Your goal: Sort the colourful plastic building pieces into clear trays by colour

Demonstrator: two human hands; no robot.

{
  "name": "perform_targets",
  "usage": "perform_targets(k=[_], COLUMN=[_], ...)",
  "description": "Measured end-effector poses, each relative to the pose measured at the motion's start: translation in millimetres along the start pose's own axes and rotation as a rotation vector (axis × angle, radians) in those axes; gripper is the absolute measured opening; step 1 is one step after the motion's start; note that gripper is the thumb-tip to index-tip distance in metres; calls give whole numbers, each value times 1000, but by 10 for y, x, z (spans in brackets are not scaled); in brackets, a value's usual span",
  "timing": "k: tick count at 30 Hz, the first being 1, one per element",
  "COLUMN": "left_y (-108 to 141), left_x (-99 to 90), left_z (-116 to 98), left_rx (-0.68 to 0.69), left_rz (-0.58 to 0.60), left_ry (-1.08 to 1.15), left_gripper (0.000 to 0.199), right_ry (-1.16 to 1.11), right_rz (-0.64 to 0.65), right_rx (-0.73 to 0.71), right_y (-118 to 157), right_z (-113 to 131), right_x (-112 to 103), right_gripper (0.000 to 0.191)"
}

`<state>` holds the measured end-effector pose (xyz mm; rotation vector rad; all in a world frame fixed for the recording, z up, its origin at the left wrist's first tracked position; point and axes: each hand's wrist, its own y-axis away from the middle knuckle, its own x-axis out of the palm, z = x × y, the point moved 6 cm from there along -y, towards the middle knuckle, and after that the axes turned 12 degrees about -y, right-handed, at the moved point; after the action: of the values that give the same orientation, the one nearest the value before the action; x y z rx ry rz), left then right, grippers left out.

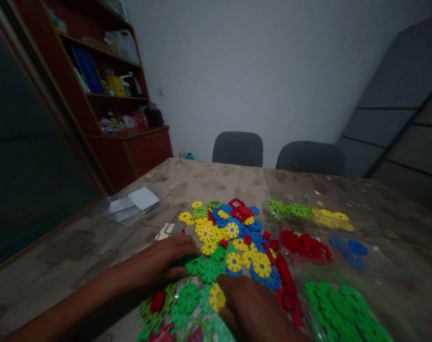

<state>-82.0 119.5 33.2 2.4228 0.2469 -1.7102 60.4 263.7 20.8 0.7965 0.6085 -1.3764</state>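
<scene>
A pile of plastic notched discs and gear-shaped building pieces covers the middle of the table. Beside its left edge is my left hand (175,254), fingers bent and thumb apart, close to green notched discs (211,270); nothing shows in its grasp. My right hand (253,304) reaches in low from the right, its fingers and thumb around the edge of a yellow notched disc (216,298). Its palm side is hidden. More yellow discs (233,261), blue discs (273,280) and red pieces (289,285) lie beyond and beside it.
At right, clear plastic trays hold sorted green discs (344,311), red pieces (305,244), blue discs (357,247), light green gears (290,209) and yellow discs (332,216). A clear packet with white cards (144,198) lies left. Two grey chairs (238,148) stand behind the table.
</scene>
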Motion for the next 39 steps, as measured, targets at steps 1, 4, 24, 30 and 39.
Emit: perform_targets(k=[1, 4, 24, 30, 39], left_y=[-5, -18, -8, -12, -13], left_x=[-6, -31, 32, -8, 6], left_z=[-10, -32, 54, 12, 46], left_rx=[-1, 15, 40, 49, 23], left_rz=[4, -17, -33, -52, -34], left_ry=[-4, -4, 3, -18, 17], left_gripper=[29, 26, 35, 31, 31], right_ry=[30, 27, -21, -50, -149], right_rz=[29, 33, -724, -894, -908], right_rx=[61, 88, 235, 437, 384], right_y=[-20, -33, 301, 463, 585], right_z=[-35, -78, -1055, -1878, -2152], right_x=[40, 70, -2036, -2630, -2606], right_gripper=[31, 36, 53, 65, 51])
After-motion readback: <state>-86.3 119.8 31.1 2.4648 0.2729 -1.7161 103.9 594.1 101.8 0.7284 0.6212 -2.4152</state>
